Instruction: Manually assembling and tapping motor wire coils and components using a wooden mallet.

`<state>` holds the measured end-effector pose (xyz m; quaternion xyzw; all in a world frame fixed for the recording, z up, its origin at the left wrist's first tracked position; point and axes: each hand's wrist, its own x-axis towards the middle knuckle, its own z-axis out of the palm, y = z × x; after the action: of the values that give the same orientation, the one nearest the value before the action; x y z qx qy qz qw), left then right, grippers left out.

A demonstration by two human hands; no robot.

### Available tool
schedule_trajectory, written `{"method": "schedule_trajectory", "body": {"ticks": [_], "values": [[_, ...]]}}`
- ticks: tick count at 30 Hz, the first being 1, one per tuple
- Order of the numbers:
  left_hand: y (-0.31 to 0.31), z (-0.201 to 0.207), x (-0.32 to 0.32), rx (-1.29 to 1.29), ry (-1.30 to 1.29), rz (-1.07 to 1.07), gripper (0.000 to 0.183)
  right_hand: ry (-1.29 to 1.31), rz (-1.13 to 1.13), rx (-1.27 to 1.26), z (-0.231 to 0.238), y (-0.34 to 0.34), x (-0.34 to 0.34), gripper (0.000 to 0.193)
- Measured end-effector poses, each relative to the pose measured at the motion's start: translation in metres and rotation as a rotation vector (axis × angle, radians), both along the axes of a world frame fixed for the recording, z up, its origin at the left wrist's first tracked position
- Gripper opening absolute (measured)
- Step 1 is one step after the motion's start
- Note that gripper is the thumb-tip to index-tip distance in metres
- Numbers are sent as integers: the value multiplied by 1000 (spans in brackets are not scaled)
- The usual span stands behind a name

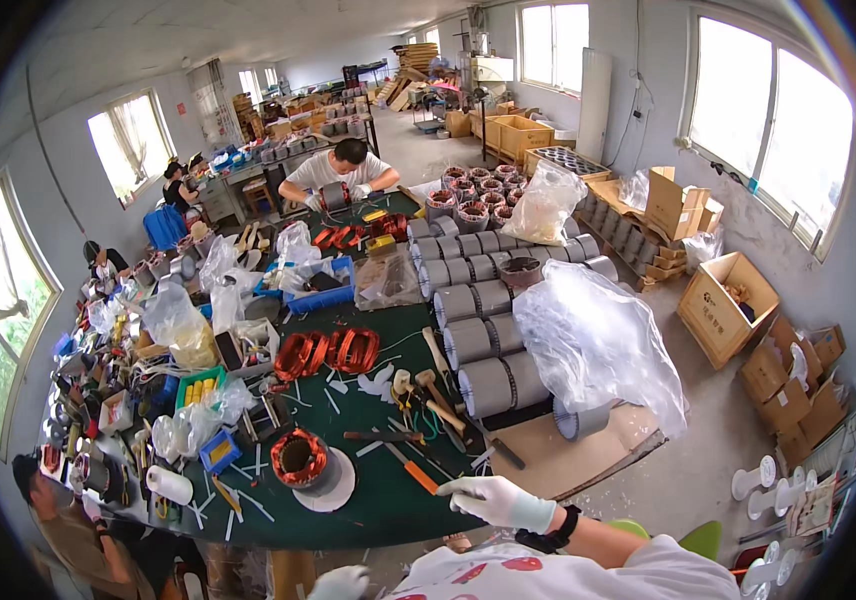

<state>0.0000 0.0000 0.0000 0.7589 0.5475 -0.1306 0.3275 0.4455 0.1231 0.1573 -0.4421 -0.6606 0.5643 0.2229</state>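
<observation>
My right hand, in a white glove with a dark band at the wrist, is at the front edge of the green table. Its thumb and fingers close on the end of an orange-handled tool lying on the tabletop. At the lower edge my left hand, also gloved, shows only in part; its fingers cannot be made out. Left of the tool stands a motor stator with red-brown copper windings. Hammers, a dark-handled tool and pliers lie beyond my right hand.
Grey stator cores fill the table's right side, partly under clear plastic sheeting. Copper coil bundles and a blue bin lie further back. A co-worker handles a stator across the table; another person sits at left.
</observation>
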Motion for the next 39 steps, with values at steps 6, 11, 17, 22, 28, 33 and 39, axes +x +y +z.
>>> {"method": "schedule_trajectory", "body": {"ticks": [6, 11, 17, 22, 28, 33, 39], "values": [[69, 131, -70, 563, 426, 202, 24, 76, -114, -12, -35, 31, 3, 34], [158, 175, -84, 884, 24, 408, 17, 13, -105, -194, -32, 29, -31, 34], [211, 85, -45, 883, -14, 27, 45, -87, -189, 2, -44, 22, -79, 30], [205, 19, -56, 656, -14, -12, 74, -24, -546, -179, -45, 9, -129, 29], [212, 8, -86, 637, -282, -65, 68, 64, -582, -377, -47, -2, -239, 33], [210, 3, -96, 715, -301, -42, 70, -76, -473, -293, -40, 4, -267, 33], [206, 5, -104, 634, -375, -19, 69, -150, -452, -352, -44, 31, -265, 32]]}}
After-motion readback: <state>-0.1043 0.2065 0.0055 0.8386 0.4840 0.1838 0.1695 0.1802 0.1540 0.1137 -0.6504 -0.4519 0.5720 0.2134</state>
